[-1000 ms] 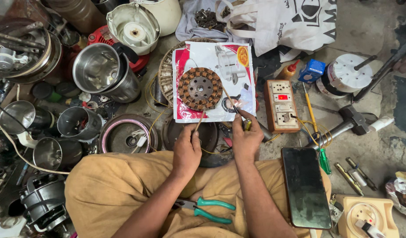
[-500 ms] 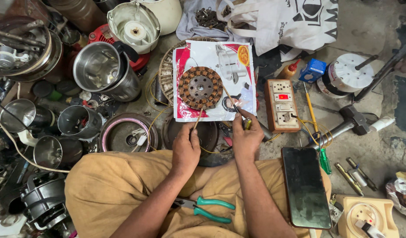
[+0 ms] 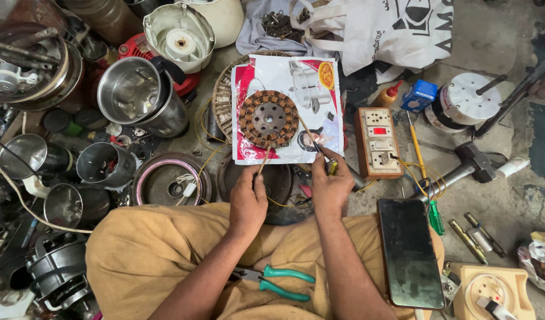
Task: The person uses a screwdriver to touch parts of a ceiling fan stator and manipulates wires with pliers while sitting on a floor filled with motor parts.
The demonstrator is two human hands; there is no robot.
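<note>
A round copper-wound motor stator [image 3: 268, 118] lies on a printed red-and-white sheet [image 3: 322, 112] on the floor in front of me. My left hand [image 3: 248, 200] pinches a thin wire lead [image 3: 262, 161] running from the stator's near edge. My right hand [image 3: 330, 185] grips a small dark-handled tool [image 3: 320, 149] whose tip meets another lead on the sheet's near right part. Green-handled pliers [image 3: 281, 280] rest on my lap.
Steel mixer jars [image 3: 136, 98] and pots crowd the left. A wooden switch-and-socket board [image 3: 377, 142] with yellow wires lies right of the sheet, a phone [image 3: 410, 252] on my right knee, a hammer [image 3: 469, 163] and screwdrivers further right, a white cloth bag [image 3: 396, 26] behind.
Both hands stay at the stator's leads; the left hand has shifted slightly, still pinching its wire. Nothing else moved.
</note>
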